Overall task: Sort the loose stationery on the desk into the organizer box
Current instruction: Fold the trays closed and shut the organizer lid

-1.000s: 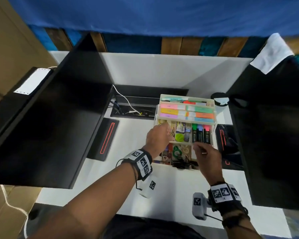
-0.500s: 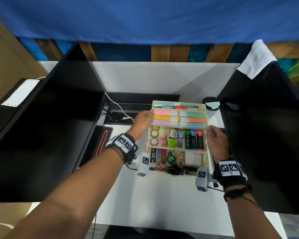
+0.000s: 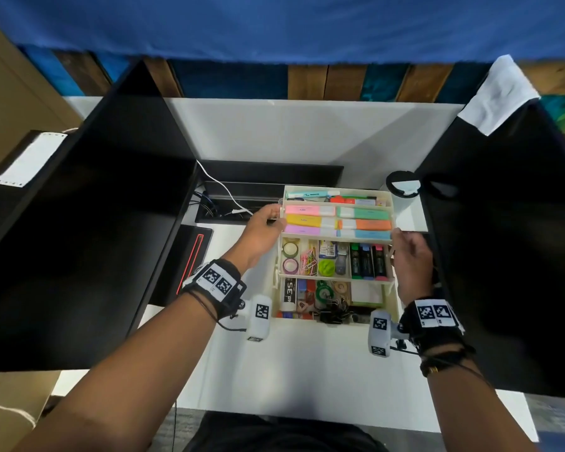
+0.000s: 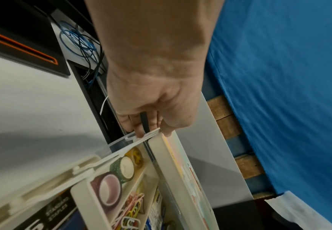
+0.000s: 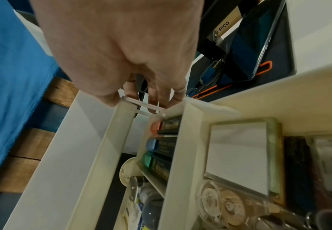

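Observation:
A cream tiered organizer box (image 3: pixel 392 298) stands on the white desk (image 3: pixel 294 363), its trays fanned open. The top tray (image 3: pixel 336 238) holds pastel highlighters (image 3: pixel 310 220). The middle tray (image 3: pixel 335 278) holds tape rolls (image 4: pixel 106 188), paper clips and dark markers (image 5: pixel 161 146). The bottom holds a staples box, binder clips and a white notepad (image 5: pixel 238 157). My left hand (image 3: pixel 265 223) pinches the top tray's left end (image 4: pixel 157 140), thumb on its edge. My right hand (image 3: pixel 408 252) grips its right end (image 5: pixel 125 109), fingers curled behind the clear link arms.
Tilted black monitors (image 3: pixel 79 243) (image 3: pixel 509 256) close in both sides. Behind the box an open cable trough (image 3: pixel 222 203) holds wires. Black devices with orange stripes (image 3: pixel 193 262) lie by each monitor foot. A round black-and-white item (image 3: pixel 403 185) sits at the back right.
A second ago both hands were inside the box's lower compartments. They moved outward to the two ends of the top tray and have stayed there for the last half second.

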`<action>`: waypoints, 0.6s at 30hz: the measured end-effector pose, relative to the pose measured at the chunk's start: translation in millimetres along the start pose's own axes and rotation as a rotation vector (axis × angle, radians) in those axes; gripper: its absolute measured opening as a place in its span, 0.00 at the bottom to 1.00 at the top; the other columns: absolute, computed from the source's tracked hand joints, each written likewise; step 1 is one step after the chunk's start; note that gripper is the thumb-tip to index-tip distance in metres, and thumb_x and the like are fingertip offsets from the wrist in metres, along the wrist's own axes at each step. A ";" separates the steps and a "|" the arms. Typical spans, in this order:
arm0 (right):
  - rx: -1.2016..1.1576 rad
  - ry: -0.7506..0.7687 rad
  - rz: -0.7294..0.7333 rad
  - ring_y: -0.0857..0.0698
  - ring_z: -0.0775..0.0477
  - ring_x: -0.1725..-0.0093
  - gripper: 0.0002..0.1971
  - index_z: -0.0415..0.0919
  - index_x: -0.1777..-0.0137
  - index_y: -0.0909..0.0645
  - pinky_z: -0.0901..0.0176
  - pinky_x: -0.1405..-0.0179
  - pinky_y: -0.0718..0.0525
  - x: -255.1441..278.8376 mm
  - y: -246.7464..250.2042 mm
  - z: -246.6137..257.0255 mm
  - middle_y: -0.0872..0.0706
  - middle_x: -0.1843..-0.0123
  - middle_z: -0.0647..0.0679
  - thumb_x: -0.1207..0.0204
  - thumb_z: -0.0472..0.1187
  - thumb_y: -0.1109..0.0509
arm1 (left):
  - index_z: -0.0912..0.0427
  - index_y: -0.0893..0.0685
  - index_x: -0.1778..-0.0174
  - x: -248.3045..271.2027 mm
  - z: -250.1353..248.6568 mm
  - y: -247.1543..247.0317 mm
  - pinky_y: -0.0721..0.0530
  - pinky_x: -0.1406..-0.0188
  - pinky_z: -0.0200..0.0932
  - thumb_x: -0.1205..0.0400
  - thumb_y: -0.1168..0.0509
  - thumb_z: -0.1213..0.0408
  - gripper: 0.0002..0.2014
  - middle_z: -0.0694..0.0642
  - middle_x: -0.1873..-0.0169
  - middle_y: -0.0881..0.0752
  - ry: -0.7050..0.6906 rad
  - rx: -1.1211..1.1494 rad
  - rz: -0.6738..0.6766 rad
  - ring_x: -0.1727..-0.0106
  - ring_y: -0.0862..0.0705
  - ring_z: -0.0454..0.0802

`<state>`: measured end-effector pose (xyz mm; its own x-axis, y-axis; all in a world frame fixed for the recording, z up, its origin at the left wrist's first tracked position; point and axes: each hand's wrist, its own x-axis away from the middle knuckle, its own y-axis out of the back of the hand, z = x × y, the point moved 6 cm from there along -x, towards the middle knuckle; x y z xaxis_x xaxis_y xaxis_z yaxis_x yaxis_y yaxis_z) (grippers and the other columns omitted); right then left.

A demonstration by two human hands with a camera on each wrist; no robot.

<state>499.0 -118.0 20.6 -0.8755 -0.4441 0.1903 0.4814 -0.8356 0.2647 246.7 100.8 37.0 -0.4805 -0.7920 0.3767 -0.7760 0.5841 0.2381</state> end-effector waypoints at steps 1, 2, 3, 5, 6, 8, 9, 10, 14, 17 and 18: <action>0.002 0.011 0.004 0.16 0.48 0.61 0.19 0.40 0.55 0.20 0.44 0.54 0.14 1.9 0.0 0.2 0.12 0.60 0.46 0.19 0.59 0.29 | 0.45 0.18 0.29 3.6 3.2 0.7 0.17 0.33 0.47 0.10 0.35 0.61 0.14 0.45 0.34 0.13 0.003 -0.001 0.012 0.33 0.15 0.46; 0.001 0.021 0.009 0.16 0.48 0.60 0.18 0.41 0.55 0.20 0.42 0.53 0.13 3.5 0.4 -0.7 0.12 0.60 0.46 0.19 0.58 0.28 | 0.44 0.19 0.28 7.9 5.3 1.5 0.17 0.34 0.46 0.10 0.35 0.61 0.15 0.44 0.33 0.14 0.003 0.000 0.025 0.32 0.16 0.46; 0.004 0.029 0.013 0.15 0.48 0.59 0.17 0.42 0.56 0.20 0.41 0.51 0.13 5.7 1.9 -0.9 0.12 0.59 0.46 0.19 0.57 0.28 | 0.44 0.20 0.27 12.3 6.5 2.6 0.18 0.37 0.43 0.10 0.35 0.61 0.15 0.44 0.31 0.15 0.000 0.002 0.031 0.31 0.16 0.45; 0.016 0.053 0.027 0.12 0.45 0.56 0.16 0.43 0.55 0.20 0.40 0.48 0.12 9.9 5.4 -1.7 0.10 0.56 0.42 0.19 0.56 0.28 | 0.45 0.21 0.26 22.3 6.4 5.1 0.19 0.45 0.37 0.10 0.35 0.62 0.16 0.45 0.30 0.17 -0.014 0.019 0.021 0.33 0.16 0.44; 0.019 0.065 0.035 0.11 0.43 0.54 0.15 0.43 0.55 0.20 0.39 0.47 0.11 12.3 6.8 -2.0 0.10 0.54 0.41 0.18 0.55 0.28 | 0.46 0.21 0.26 27.7 5.6 6.0 0.18 0.49 0.34 0.10 0.34 0.64 0.17 0.46 0.30 0.17 -0.020 0.038 0.012 0.35 0.15 0.43; 0.010 0.090 0.047 0.09 0.40 0.50 0.11 0.44 0.55 0.18 0.38 0.45 0.11 18.6 10.1 -1.1 0.09 0.53 0.42 0.18 0.51 0.27 | 0.48 0.23 0.25 38.5 3.7 5.6 0.16 0.58 0.28 0.11 0.34 0.67 0.19 0.47 0.31 0.18 -0.021 0.072 -0.003 0.42 0.13 0.41; 0.002 0.098 0.039 0.10 0.42 0.51 0.09 0.44 0.55 0.18 0.38 0.44 0.11 21.7 12.8 -0.8 0.09 0.53 0.43 0.17 0.47 0.26 | 0.49 0.23 0.25 43.4 3.2 4.9 0.16 0.61 0.27 0.11 0.34 0.68 0.19 0.46 0.31 0.19 -0.019 0.073 -0.004 0.44 0.12 0.41; -0.013 0.104 0.031 0.11 0.45 0.53 0.07 0.44 0.56 0.18 0.38 0.43 0.11 25.1 15.4 -0.6 0.10 0.54 0.44 0.17 0.43 0.26 | 0.49 0.23 0.25 47.8 2.9 4.1 0.16 0.62 0.27 0.11 0.33 0.68 0.20 0.46 0.31 0.19 -0.014 0.066 -0.003 0.44 0.11 0.42; -0.021 0.112 0.030 0.16 0.50 0.56 0.05 0.43 0.56 0.17 0.40 0.43 0.12 39.9 23.2 -1.8 0.13 0.57 0.43 0.19 0.36 0.26 | 0.46 0.22 0.26 64.5 8.5 5.6 0.19 0.56 0.33 0.12 0.32 0.68 0.20 0.46 0.29 0.21 -0.004 -0.003 0.008 0.37 0.15 0.48; 0.002 0.100 -0.005 0.13 0.48 0.57 0.01 0.41 0.53 0.13 0.40 0.41 0.12 49.3 31.0 -9.4 0.10 0.57 0.46 0.20 0.35 0.24 | 0.44 0.24 0.26 76.0 20.1 5.9 0.20 0.54 0.33 0.12 0.32 0.65 0.20 0.46 0.30 0.22 0.006 -0.022 0.036 0.37 0.17 0.49; 0.028 0.107 -0.022 0.11 0.46 0.55 0.01 0.43 0.53 0.11 0.40 0.41 0.10 52.0 34.4 -12.1 0.08 0.57 0.46 0.21 0.36 0.23 | 0.43 0.24 0.26 79.3 24.4 5.8 0.20 0.54 0.34 0.12 0.31 0.64 0.20 0.46 0.30 0.22 0.014 -0.021 0.044 0.37 0.17 0.48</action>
<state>469.5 -173.8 28.1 -0.8847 -0.4587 0.0828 0.4615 -0.8370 0.2942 194.1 37.1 46.5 -0.5081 -0.7630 0.3996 -0.7455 0.6220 0.2396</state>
